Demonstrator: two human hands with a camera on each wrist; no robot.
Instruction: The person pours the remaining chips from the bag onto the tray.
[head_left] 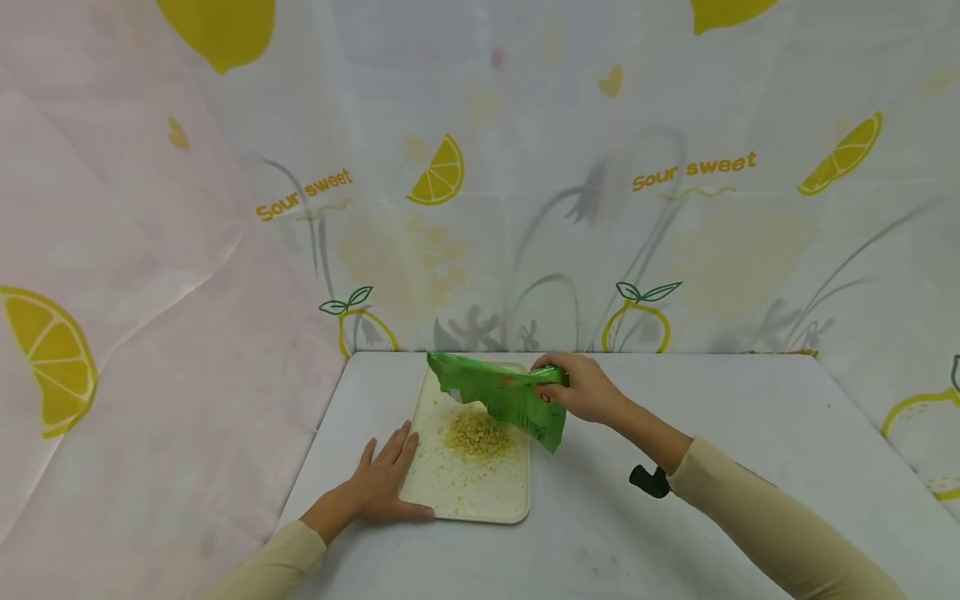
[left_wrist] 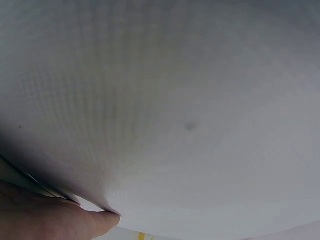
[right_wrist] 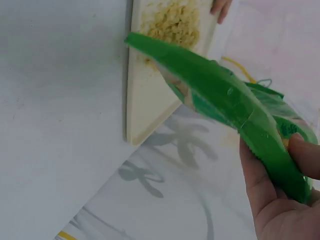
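Observation:
A green plastic food bag is gripped by my right hand, thumb on one side and fingers on the other. In the right wrist view the bag slants over a pale rectangular tray. On the tray lies a heap of yellowish crumbled flakes, with loose bits scattered around it. My left hand rests at the tray's left edge, fingers spread and thumb along the near corner. Only part of the left hand shows in the left wrist view.
The tray lies on a white-covered table. A white cloth printed with lemons hangs behind it, and a pinkish one hangs at the left. A black object shows beside the right forearm.

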